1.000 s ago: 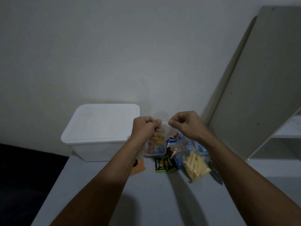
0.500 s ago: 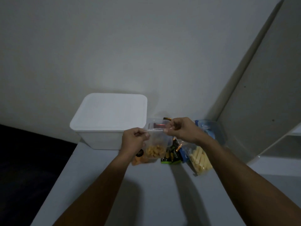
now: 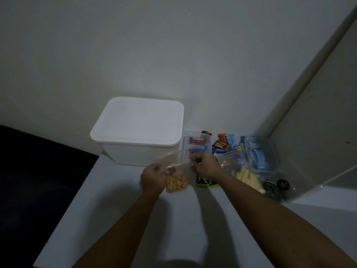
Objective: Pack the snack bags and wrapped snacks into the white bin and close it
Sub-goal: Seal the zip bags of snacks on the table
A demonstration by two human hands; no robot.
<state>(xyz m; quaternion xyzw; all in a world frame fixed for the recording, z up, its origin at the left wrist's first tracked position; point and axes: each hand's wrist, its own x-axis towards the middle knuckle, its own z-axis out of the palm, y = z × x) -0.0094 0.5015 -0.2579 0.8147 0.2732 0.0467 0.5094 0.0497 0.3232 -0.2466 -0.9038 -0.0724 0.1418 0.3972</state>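
Pinching the top edge of a clear plastic zip bag of orange puffed snacks [image 3: 176, 181], we hold it just above the pale grey table [image 3: 119, 219], in front of the white lidded plastic bin [image 3: 138, 130]. Our left hand [image 3: 152, 179] grips the bag's upper left edge; our right hand [image 3: 204, 167] is clenched on the strip at the right. We judge the bag light, soft and slippery, its contents crushable, so the stiff seal strip is the place to hold. The bin's lid sits on, so nothing can go in yet. To the right lie a clear bag of pale yellow sticks [image 3: 246, 174] and small wrapped sweets [image 3: 222, 145].
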